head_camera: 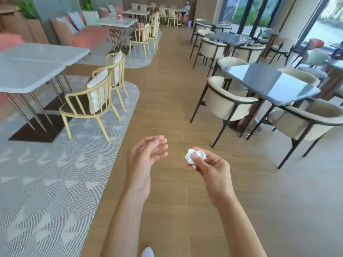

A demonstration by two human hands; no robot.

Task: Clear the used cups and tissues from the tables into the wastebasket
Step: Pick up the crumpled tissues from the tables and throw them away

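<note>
The right hand (pixel 208 166) pinches a crumpled white tissue (pixel 195 155) between thumb and fingertips, holding it out at the front of the hand, over the wood-plank floor (pixel 167 108) of the aisle; a light grip like that suits a wad that weighs nothing and is only being carried. The left hand (pixel 146 154), just beside it and apart from it, is empty, its fingers loosely curved and spread, free to take up the next piece of litter. Far ahead of the left hand, on a pale marble table (pixel 118 22) by the coral sofa (pixel 89 32), stand what look like small red cups (pixel 117 16), too small to tell for sure. Far ahead of the right hand, near a seated person at the end of the aisle, a small lilac container (pixel 190 23) on the floor may be the wastebasket; I cannot be certain. The near tables either side of the hands show no litter that I can make out.
</note>
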